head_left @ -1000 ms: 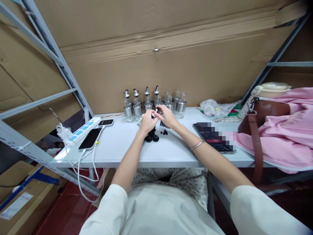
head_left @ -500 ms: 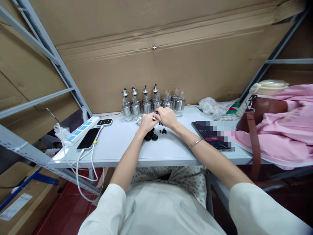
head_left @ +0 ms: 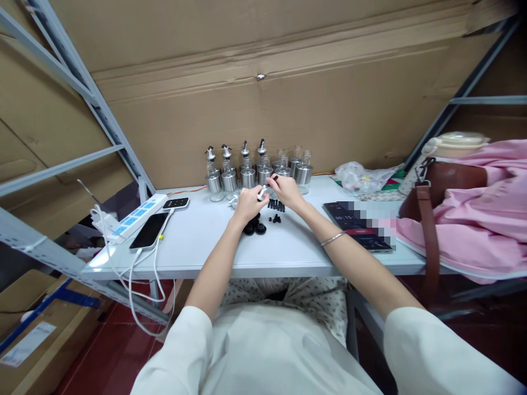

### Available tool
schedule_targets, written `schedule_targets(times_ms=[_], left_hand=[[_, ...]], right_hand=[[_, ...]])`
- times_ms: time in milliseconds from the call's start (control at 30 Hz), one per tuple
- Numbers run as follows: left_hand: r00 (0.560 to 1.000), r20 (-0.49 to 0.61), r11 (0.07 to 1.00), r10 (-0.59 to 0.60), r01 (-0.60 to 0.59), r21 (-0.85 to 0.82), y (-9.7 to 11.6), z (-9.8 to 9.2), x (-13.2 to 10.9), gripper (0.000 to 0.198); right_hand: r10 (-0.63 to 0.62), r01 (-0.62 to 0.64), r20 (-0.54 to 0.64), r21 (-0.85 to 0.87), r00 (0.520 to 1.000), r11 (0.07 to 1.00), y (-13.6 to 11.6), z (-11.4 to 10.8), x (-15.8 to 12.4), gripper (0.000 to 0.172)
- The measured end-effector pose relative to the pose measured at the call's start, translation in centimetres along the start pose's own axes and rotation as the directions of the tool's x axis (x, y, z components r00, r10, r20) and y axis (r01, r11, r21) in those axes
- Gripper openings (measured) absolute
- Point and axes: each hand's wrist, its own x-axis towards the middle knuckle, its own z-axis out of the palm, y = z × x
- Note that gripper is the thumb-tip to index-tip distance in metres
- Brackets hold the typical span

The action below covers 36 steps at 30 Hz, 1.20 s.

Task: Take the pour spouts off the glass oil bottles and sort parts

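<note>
My left hand (head_left: 246,204) is closed round a small white and silver pourer spout (head_left: 261,192), held just above the white table (head_left: 288,247). My right hand (head_left: 287,191) pinches a small black part (head_left: 274,178) close to that spout, a little to its right. Below my hands lie black round caps (head_left: 254,227) and small black stoppers (head_left: 276,206). Behind them stands a row of glass and steel dispenser bottles (head_left: 257,170); the left ones carry spouts, the right ones are bare.
A white power strip (head_left: 132,217), a phone (head_left: 150,231) on a cable and a small black device (head_left: 176,203) lie at the left. A dark tablet (head_left: 354,219), a plastic bag (head_left: 360,178), a brown bag (head_left: 442,189) and pink cloth (head_left: 473,219) fill the right. Cardboard walls the back.
My hands have drawn slightly apart: the right hand moved back and to the right with the black part, uncovering the row of black stoppers. The left hand stayed with the spout.
</note>
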Motion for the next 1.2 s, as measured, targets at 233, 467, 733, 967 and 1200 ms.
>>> schedule_targets(times_ms=[233, 467, 733, 967, 1200], left_hand=[[0.999, -0.027, 0.999, -0.024, 0.023, -0.045, -0.5, -0.2, 0.1, 0.018], [0.998, -0.028, 0.996, -0.048, 0.045, -0.083, -0.7, -0.1, 0.0, 0.019], [0.998, -0.043, 0.994, -0.049, 0.045, -0.096, -0.9, 0.0, 0.0, 0.018], [0.998, -0.035, 0.995, -0.056, 0.053, -0.082, -0.7, -0.2, 0.0, 0.017], [0.998, -0.015, 0.996, -0.058, 0.057, -0.074, -0.5, -0.3, 0.0, 0.016]], right_hand=[[0.240, -0.331, 0.416, 0.162, 0.877, 0.930, 4.1, -2.3, 0.2, 0.028], [0.258, -0.342, 0.583, 0.036, 0.771, 0.939, 7.3, -2.8, 0.1, 0.022], [0.224, -0.210, 0.640, -0.099, 0.735, 0.973, 8.0, -2.0, -0.2, 0.020], [0.212, -0.221, 0.615, -0.064, 0.760, 0.973, 7.5, -2.1, -0.3, 0.021], [0.204, -0.212, 0.570, -0.053, 0.796, 0.976, 6.4, -2.0, -0.4, 0.017]])
